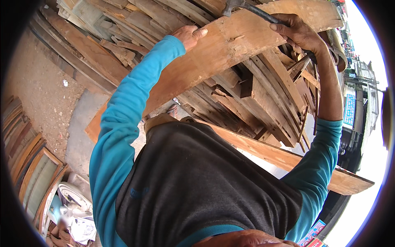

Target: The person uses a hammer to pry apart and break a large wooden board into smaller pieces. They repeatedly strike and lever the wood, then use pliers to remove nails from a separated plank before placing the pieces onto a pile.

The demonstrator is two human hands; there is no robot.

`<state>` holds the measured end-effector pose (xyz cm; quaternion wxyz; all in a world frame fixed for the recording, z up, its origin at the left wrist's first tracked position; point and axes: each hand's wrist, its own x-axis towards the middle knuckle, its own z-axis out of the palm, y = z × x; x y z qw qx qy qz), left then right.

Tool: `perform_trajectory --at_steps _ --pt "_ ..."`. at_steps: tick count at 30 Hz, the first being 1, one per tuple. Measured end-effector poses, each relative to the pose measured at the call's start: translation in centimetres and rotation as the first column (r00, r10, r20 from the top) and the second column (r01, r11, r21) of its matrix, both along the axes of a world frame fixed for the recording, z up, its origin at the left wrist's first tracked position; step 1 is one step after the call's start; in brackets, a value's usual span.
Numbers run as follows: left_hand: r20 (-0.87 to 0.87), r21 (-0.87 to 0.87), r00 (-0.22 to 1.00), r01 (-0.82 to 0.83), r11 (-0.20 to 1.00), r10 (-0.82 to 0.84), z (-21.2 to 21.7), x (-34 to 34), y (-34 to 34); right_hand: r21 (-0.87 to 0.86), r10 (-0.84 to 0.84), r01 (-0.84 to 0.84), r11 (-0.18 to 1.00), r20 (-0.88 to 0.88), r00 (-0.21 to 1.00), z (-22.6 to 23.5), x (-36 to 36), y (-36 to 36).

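A long, wide wooden board runs in front of me from lower left to upper right, with rough, splintered patches on its face. My left hand grips its far edge, the thumb over the face and the other fingers mostly hidden behind the edge. Closed around the handle of a hammer is my right hand, raised over the board's right part. The hammer's metal head points left, above the board's far edge and apart from my left hand.
Old planks and beams lie heaped beyond and beneath the board. Another long plank stretches to the right beside my body. Wooden frames lean at lower left, near a white round object. Dirt ground shows at left; a street borders the right.
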<state>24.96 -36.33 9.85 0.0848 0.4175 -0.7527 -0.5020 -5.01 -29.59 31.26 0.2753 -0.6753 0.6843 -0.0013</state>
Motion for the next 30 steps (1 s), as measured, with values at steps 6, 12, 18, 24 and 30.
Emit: perform_trajectory --at_steps 6,12,18,24,30 --pt "-0.006 -0.068 0.998 -0.065 0.996 0.065 -0.6 -0.3 0.4 -0.021 0.012 -0.016 1.0 -0.178 0.984 0.1 1.6 1.3" --pt "-0.031 -0.049 0.999 -0.031 0.998 0.029 -0.1 -0.1 0.9 -0.178 -0.003 -0.04 0.983 -0.234 0.972 -0.3 1.4 2.4" --pt "0.014 -0.05 0.999 -0.045 0.998 0.045 -1.0 -0.4 1.0 -0.179 -0.013 -0.037 0.983 -0.269 0.963 0.2 2.9 3.2" --pt "0.021 -0.032 0.999 -0.034 0.999 0.034 -1.0 -0.3 0.7 -0.255 0.004 -0.084 0.963 -0.3 0.954 -0.7 4.7 6.2" --pt "0.0 -0.076 0.996 -0.088 0.993 0.088 -1.4 -0.8 1.3 -0.427 -0.068 0.006 0.904 -0.131 0.989 -4.3 7.9 11.3"
